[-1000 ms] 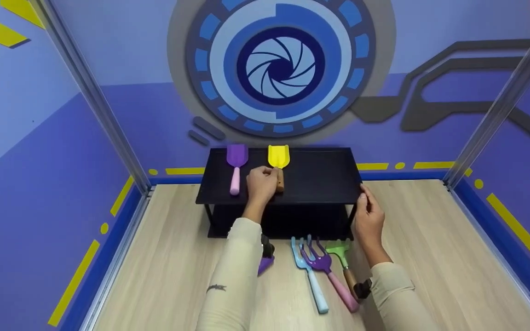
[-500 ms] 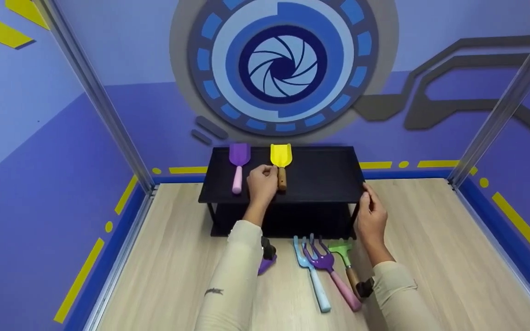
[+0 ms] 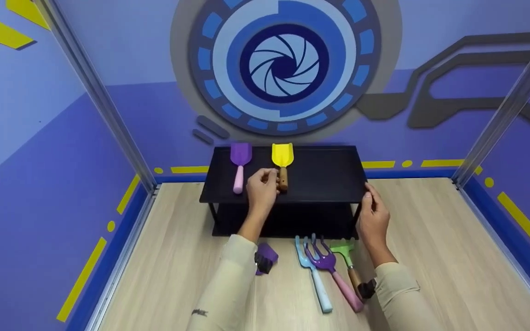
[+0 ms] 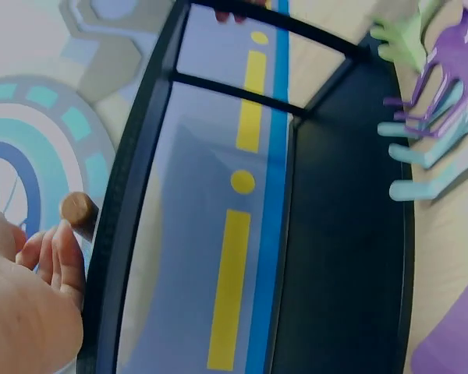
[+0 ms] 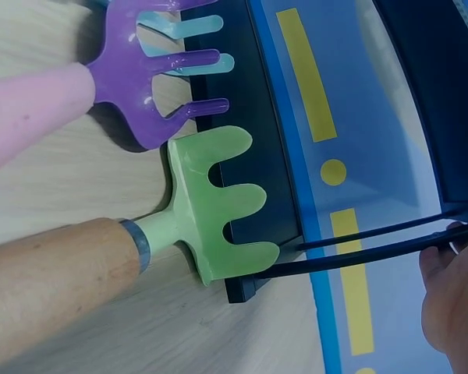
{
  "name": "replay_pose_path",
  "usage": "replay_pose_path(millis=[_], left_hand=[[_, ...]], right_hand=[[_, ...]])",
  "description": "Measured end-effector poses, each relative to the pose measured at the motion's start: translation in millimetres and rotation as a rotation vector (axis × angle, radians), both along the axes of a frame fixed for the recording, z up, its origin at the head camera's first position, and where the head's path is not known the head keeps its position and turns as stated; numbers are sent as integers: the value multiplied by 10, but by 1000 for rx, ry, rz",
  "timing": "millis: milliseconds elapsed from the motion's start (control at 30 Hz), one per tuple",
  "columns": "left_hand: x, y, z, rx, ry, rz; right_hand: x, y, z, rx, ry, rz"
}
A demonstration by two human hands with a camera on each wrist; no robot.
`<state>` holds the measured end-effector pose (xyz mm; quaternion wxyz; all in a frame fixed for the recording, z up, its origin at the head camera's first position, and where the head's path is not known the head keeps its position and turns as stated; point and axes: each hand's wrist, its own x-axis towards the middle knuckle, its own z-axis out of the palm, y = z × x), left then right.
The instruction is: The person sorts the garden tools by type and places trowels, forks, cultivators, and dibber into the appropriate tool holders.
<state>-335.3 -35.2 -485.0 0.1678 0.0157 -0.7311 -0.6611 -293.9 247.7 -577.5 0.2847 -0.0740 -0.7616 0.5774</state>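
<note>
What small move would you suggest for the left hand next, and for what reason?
I would probably draw the left hand back from the yellow scoop: that scoop already lies on top of the black rack, next to the purple scoop with a gap between them, while the light blue fork, purple fork and green rake lie on the table.

Two toy shovels (image 3: 283,155) lie on the rack (image 3: 325,174); before it, two forks (image 3: 325,262) lie left of a rake (image 3: 344,249).

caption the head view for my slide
Left hand beside the yellow scoop, right hand at a corner of the black rack
</note>
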Motion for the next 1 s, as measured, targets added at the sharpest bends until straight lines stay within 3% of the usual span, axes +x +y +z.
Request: replay_pose_path(millis=[233,500,767,1000], left_hand=[[255,-103,-160,137,77,-32],[593,-396,-445,119,74,-76],[886,-750,-822,-75,-71,-201],[1097,-1171,-1152,-353,-171,-305]], right_hand=[[4,23,-23,11,3,-18],[5,-1,-35,9,13,3],[-15,20,-22,22,18,-11],[-32,19,-24,8,14,-15]])
